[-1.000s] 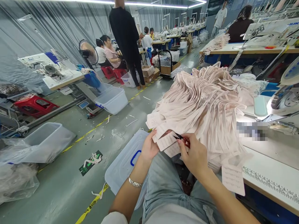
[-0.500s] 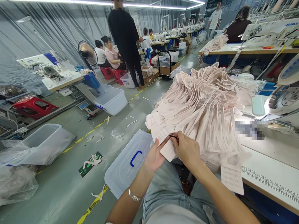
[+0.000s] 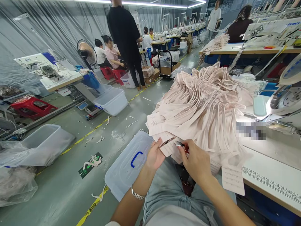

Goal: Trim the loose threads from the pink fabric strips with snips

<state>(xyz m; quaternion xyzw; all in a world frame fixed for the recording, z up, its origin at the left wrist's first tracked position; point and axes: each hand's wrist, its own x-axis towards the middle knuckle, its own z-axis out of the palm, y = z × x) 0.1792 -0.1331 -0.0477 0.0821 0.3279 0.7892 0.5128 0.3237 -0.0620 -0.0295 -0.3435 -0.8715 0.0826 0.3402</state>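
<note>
Snips [image 3: 182, 145] mostly hidden inside right hand [image 3: 196, 160] grip.

The left hand [image 3: 154, 156] pinched a pale label [image 3: 167, 148] on the heaped pink garments [image 3: 202, 106]; the right hand [image 3: 196, 160] held red-handled snips [image 3: 182, 145] against it.

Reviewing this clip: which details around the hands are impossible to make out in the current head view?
- Small red-handled snips: mostly covered by the right hand.
- Printing on the pale fabric label held by the left hand: too small to read.
- Patch on the white sewing table: blurred out.
- Lower layers of the pink garment pile: buried under upper ones.
</note>
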